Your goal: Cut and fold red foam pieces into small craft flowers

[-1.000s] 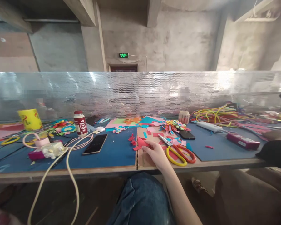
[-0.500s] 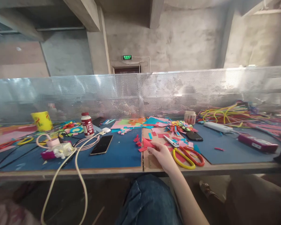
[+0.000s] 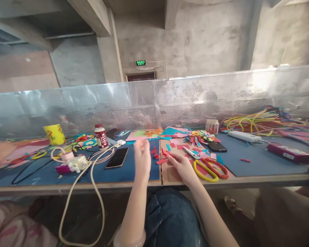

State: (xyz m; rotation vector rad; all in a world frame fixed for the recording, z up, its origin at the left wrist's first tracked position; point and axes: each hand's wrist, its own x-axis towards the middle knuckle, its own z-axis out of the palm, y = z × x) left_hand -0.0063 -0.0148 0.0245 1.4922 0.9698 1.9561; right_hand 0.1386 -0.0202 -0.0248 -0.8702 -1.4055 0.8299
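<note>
Between the thumb and fingers of my right hand [image 3: 181, 166] is a small piece of red paper [image 3: 165, 152], folded or pointed, just above the table. My left hand [image 3: 142, 159] is raised to the left of it, fingers upward and smeared by motion, so their closure is unclear. Several red paper scraps [image 3: 155, 151] lie between the two hands. Right of my right hand rest scissors with one yellow and one orange handle [image 3: 207, 171], blades pointing away to the left. Behind them sits a cluster of colourful paper flowers [image 3: 199, 136].
A black phone [image 3: 117, 158], a Costa bottle [image 3: 101, 138], a yellow cup [image 3: 54, 134] and a looped cable [image 3: 64, 219] are on the left. To the right are another phone [image 3: 217, 147], a power strip [image 3: 244, 136] and coloured pipe cleaners [image 3: 254, 121]. Another person's hand [image 3: 1, 152] shows far left.
My left hand has come into view, raised beside the red scraps. My right hand keeps the red paper, which is now tilted more upright. The view has shifted slightly.
</note>
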